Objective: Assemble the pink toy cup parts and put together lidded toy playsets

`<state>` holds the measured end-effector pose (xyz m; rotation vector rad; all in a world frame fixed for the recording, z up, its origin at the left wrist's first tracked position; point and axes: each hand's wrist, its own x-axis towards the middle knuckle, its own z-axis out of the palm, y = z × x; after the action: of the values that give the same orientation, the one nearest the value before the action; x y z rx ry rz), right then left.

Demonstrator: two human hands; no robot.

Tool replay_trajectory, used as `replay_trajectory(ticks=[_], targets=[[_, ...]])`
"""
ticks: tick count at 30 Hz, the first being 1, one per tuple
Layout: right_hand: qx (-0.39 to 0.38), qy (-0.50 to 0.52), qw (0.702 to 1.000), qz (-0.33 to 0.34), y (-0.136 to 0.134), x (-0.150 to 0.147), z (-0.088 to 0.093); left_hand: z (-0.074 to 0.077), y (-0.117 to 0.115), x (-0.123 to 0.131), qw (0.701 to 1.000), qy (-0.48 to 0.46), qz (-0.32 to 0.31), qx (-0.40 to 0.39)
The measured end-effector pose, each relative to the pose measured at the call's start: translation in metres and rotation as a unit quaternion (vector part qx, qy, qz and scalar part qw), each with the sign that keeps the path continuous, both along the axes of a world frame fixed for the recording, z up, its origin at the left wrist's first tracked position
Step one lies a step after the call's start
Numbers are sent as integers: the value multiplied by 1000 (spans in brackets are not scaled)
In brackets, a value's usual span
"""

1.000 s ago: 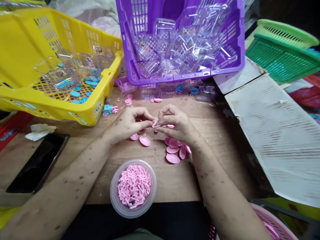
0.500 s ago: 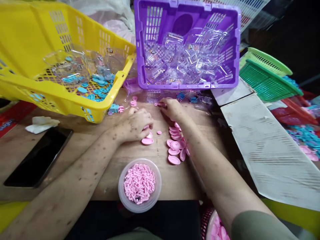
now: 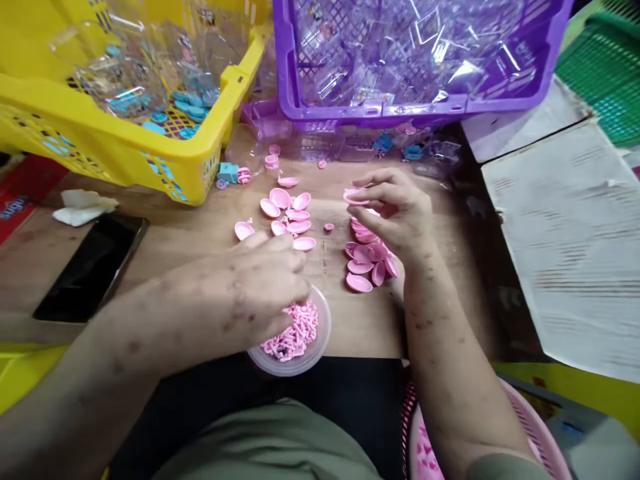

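At our far left, a crumpled white tissue lies just beside a black rectangular smartphone on the brown table. Behind them we have a yellow slotted plastic basket, holding clear plastic cases and flat blue pieces. Our left hand reaches over a round translucent plastic tub of thin pink plastic sticks; its fingers point down and their tips are hidden, so we cannot tell whether they grip anything. Beyond that hand lies a loose group of glossy pink oval plastic shells. One tiny pink oval piece sits between this group and a denser pile of similar pink shells. Above that pile, our right hand pinches a shallow pink oval plastic dish between thumb and fingers. Behind it stands a purple slotted plastic basket of clear cases; a pale cardboard flap slants at our far right.
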<state>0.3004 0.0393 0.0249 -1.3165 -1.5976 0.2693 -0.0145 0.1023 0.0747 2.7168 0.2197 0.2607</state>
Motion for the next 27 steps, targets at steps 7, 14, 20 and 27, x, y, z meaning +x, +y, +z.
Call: replay_trajectory(ticks=[7, 14, 20, 27], targets=[[0, 21, 999, 32, -2, -3, 1, -14, -13, -15, 991, 53, -44, 113], [41, 41, 997, 52, -6, -1, 3, 3, -24, -12, 987, 77, -36, 135], [67, 20, 994, 79, -7, -10, 9, 27, -20, -14, 998, 14, 18, -61], [74, -7, 984, 161, -5, -24, 10, 15, 35, 38, 933, -208, 137, -262]])
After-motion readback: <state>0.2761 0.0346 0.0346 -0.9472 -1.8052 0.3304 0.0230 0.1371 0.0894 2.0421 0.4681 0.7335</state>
